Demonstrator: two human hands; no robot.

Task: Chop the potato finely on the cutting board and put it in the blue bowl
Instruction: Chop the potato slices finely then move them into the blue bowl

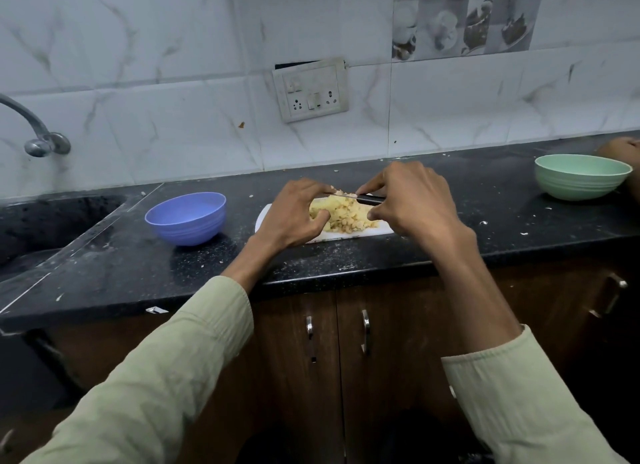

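— Lying how, that chopped potato (346,215)?
— Pale yellow heap, running left-right on the white cutting board (377,231). Left hand (294,214) cups it with curled fingers; right hand (412,200) pinches the knife (367,197). Blue bowl (186,218) sits left, apart.

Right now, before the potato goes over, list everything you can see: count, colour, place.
chopped potato: one pile, yellow, on the cutting board
cutting board: one, white, counter centre
knife: one, dark, behind the pile
blue bowl: one, left of the board, looks empty
green bowl: one, counter far right
counter: one, black, scattered scraps
tap: one, metal, far left
socket plate: one, white, on wall
cabinet doors: brown, below counter
left hand: fingers curled round the pile
right hand: pinches the knife
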